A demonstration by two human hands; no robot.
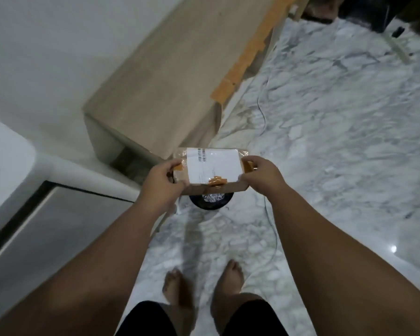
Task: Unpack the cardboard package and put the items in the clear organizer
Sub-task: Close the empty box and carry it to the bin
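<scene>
A small flat cardboard package (211, 169) with a white shipping label and strips of orange-brown tape is held out in front of me at waist height. My left hand (164, 180) grips its left end, thumb on top. Its right end is held by my right hand (262, 178), fingers curled over the taped edge. The package is sealed. No clear organizer is in view.
A long beige wooden bench or table (170, 76) with orange tape along its edge runs off to the upper right. A small black bin with a foil liner (211, 201) sits on the marble floor (337, 132) under the package. A thin cable (264, 112) trails across the floor. White furniture (15, 166) stands at left.
</scene>
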